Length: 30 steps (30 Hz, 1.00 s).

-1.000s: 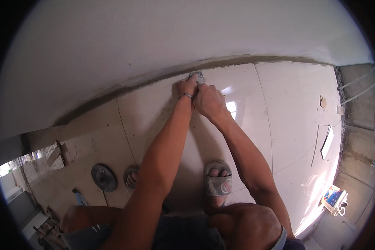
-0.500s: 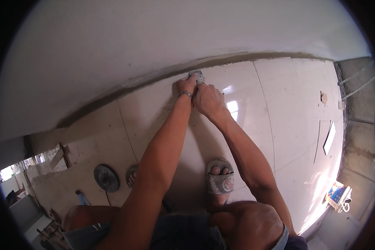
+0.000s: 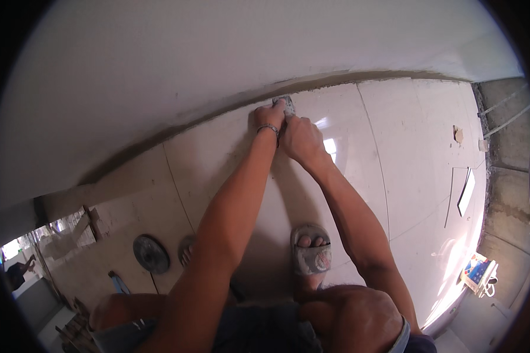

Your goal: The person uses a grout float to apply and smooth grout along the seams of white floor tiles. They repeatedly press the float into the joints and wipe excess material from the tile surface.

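My left hand (image 3: 267,117) and my right hand (image 3: 302,141) are together at the far edge of the pale tiled floor (image 3: 335,200), along a strip of grey mortar (image 3: 353,76) at the foot of the white wall (image 3: 253,41). Both are closed on a small, mottled grey hand tool (image 3: 288,106), the left ahead of the right. The fingers hide most of the tool. A bracelet circles my left wrist. My feet in grey sandals (image 3: 312,262) are on the tiles below, the left one partly hidden by my forearm.
A dark disc (image 3: 151,254) and a blue-handled item (image 3: 119,283) lie left of my feet. A person (image 3: 17,272) is at the far left. Right are a tile scrap (image 3: 457,134), thin strips (image 3: 466,191), a printed bag (image 3: 477,272) and a rougher grey floor (image 3: 506,194).
Since the earlier frames, both hands and the tool have shifted slightly right and upward along the wall's foot. A person's dark shape shows more clearly at the far left.
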### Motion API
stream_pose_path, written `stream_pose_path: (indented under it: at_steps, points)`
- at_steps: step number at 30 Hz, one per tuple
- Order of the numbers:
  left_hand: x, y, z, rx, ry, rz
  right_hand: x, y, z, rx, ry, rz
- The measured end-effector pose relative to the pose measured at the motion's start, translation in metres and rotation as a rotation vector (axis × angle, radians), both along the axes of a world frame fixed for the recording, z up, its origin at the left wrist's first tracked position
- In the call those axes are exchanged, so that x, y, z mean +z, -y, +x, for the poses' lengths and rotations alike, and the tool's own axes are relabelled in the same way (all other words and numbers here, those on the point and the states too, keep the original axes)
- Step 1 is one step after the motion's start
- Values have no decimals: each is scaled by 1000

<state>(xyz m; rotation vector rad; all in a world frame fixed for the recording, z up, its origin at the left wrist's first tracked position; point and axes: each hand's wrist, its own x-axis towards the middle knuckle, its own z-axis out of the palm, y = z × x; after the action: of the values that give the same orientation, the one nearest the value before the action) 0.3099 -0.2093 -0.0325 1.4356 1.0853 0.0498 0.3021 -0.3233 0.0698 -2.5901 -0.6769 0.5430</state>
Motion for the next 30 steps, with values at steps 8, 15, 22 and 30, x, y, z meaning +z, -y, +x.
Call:
stream_pose_path:
  at_steps: [8,15,22,30]
  points:
    - [10,1,-69,154,135,-289,18,16,-33,-373,-791,358]
    - [61,-1,-83,140,191,-511,21,10,-48,-682,-1535,871]
    - [64,-16,-42,80,-51,-383,28,-12,-20,-755,-1455,838]
    - [50,-19,-44,234,154,-577,38,-21,-13,-777,-1469,934]
